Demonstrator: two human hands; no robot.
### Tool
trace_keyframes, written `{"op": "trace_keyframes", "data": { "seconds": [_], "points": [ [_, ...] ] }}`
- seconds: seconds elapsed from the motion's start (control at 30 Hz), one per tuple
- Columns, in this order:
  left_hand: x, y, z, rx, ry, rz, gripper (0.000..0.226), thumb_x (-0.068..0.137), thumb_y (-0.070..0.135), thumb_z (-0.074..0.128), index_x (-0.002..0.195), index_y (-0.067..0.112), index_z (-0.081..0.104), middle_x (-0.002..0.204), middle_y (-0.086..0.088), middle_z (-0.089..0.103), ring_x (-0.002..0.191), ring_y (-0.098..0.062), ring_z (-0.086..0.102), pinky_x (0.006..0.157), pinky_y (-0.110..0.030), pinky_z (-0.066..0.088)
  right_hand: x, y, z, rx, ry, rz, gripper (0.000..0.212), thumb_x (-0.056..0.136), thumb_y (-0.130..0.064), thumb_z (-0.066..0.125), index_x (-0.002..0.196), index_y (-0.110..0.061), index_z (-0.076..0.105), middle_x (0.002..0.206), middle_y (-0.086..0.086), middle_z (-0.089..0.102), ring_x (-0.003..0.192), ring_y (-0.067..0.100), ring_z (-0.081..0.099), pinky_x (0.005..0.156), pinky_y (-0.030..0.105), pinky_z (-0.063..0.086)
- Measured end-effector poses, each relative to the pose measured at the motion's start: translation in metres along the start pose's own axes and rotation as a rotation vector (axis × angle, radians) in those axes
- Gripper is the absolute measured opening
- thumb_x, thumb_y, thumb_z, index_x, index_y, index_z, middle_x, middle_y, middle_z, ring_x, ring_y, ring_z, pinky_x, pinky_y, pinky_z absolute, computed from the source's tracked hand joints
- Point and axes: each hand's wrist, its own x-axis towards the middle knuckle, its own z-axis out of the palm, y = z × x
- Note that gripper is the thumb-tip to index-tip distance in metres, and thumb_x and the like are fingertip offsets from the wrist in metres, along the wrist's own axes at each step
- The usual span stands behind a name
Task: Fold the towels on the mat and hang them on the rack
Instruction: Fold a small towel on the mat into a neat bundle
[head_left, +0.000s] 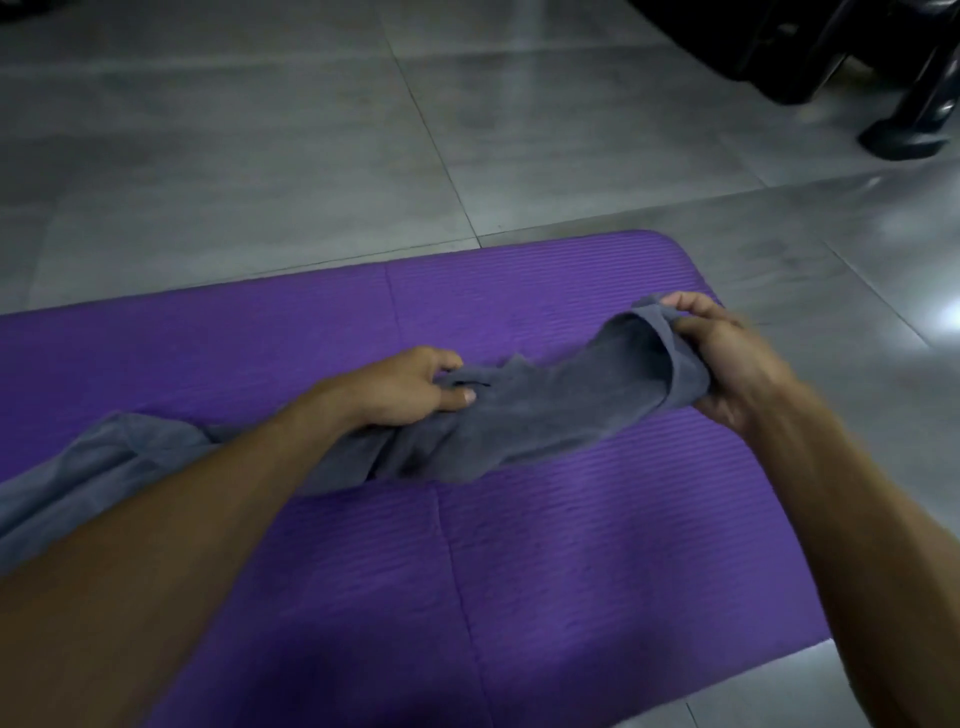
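- Grey terry towel (519, 415), bunched and crumpled, lies across the purple ribbed foam mat (519, 561); its left part trails off toward the lower-left edge of the view, partly hidden under the left forearm.
- Left hand (410, 384) grips the towel near its middle, fingers curled into the cloth and thumb pressed on top, low against the mat.
- Right hand (727, 358) holds the towel's right end lifted off the mat, fingers and thumb pinching a folded edge, so the cloth sags between the two hands.
- Purple mat lies flat on a grey tiled floor (260, 156), its rounded far-right corner just beyond the right hand.
- Black furniture legs (914, 119) stand on the tiles at the upper right, well apart from the mat; what they belong to cannot be told.
- Both bare forearms cross the near part of the mat.
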Motion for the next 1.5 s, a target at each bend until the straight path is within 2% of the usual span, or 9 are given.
{"op": "trace_keyframes", "data": {
  "seconds": [0.2,0.3,0.47,0.6,0.73,0.97,1.07,1.3,1.5],
  "points": [
    [0.06,0.004,-0.039,0.25,0.648,-0.095,0.027,0.095,0.03,0.052,0.12,0.019,0.048,0.118,-0.013,0.057,0.113,-0.035,0.05,0.086,-0.041,0.041,0.078,-0.026,0.032,-0.028,0.133,0.011,0.043,0.094,-0.004,0.054,0.132,-0.021,0.042,0.093,0.005,0.064,0.076,0.015,0.061,0.061,0.028,0.049],
    [0.065,-0.01,-0.037,0.505,0.551,-0.165,0.053,0.093,0.037,0.054,0.139,0.016,0.038,0.137,-0.014,0.041,0.126,-0.035,0.04,0.1,-0.048,0.036,0.101,0.003,0.044,-0.188,0.152,0.105,0.061,0.096,-0.029,0.055,0.149,-0.013,0.027,0.117,0.007,0.057,0.1,0.023,0.061,0.084,0.043,0.049],
    [0.021,-0.049,0.03,0.75,0.46,0.315,0.05,0.085,0.054,0.05,0.118,0.018,0.061,0.116,-0.004,0.058,0.107,-0.024,0.055,0.087,-0.041,0.046,0.067,0.076,0.024,-0.695,0.241,0.191,0.045,0.084,-0.044,0.065,0.077,0.001,0.068,0.081,0.018,0.067,0.079,0.026,0.061,0.083,0.044,0.051],
    [0.011,-0.089,0.054,0.929,0.382,0.281,0.064,0.08,0.063,0.044,0.115,0.016,0.067,0.11,-0.004,0.064,0.102,-0.023,0.06,0.089,-0.04,0.041,0.033,0.086,0.03,-0.551,0.022,0.103,0.013,0.084,-0.008,0.07,0.072,-0.012,0.066,0.072,0.001,0.065,0.071,0.013,0.057,0.074,0.03,0.047],
    [0.022,-0.07,0.048,0.835,0.447,0.191,0.026,0.086,0.035,0.067,0.105,0.017,0.066,0.102,-0.003,0.065,0.096,-0.024,0.06,0.084,-0.04,0.04,0.023,0.076,0.041,-0.072,0.166,0.017,0.015,0.095,-0.006,0.055,0.086,-0.018,0.054,0.076,0.003,0.063,0.066,0.011,0.06,0.065,0.032,0.055],
    [0.015,0.027,0.089,0.303,0.003,0.397,0.014,0.098,0.031,0.049,0.091,0.02,0.054,0.079,0.006,0.056,0.089,-0.021,0.061,0.074,-0.033,0.044,0.001,0.032,-0.051,-1.057,0.425,-0.016,0.015,0.087,-0.016,0.065,0.1,-0.01,0.067,0.103,0.021,0.068,0.104,0.035,0.062,0.084,0.035,0.045],
    [0.008,0.029,0.119,0.368,-0.036,0.417,0.024,0.094,0.035,0.056,0.115,0.025,0.058,0.11,0.003,0.062,0.108,-0.017,0.056,0.091,-0.034,0.044,-0.018,0.038,-0.087,-1.23,0.426,0.163,0.019,0.086,-0.026,0.067,0.1,-0.013,0.068,0.107,0.023,0.068,0.104,0.041,0.062,0.088,0.039,0.049],
    [-0.045,-0.045,0.084,0.712,0.119,0.576,0.04,0.085,0.039,0.055,0.12,0.022,0.057,0.118,0.002,0.055,0.109,-0.02,0.054,0.089,-0.037,0.045,-0.033,0.069,-0.017,-1.469,0.316,0.016,0.046,0.086,-0.032,0.061,0.126,-0.012,0.053,0.13,0.018,0.047,0.122,0.04,0.043,0.097,0.051,0.039],
    [-0.137,-0.144,-0.009,0.909,0.021,0.369,0.064,0.076,0.054,0.047,0.132,0.023,0.044,0.125,0.001,0.054,0.109,-0.018,0.058,0.09,-0.031,0.05,-0.051,0.078,0.17,-1.222,-0.335,-0.434,0.055,0.079,-0.044,0.064,0.129,-0.023,0.055,0.126,0.007,0.051,0.119,0.031,0.052,0.101,0.047,0.043]
  ]
}}
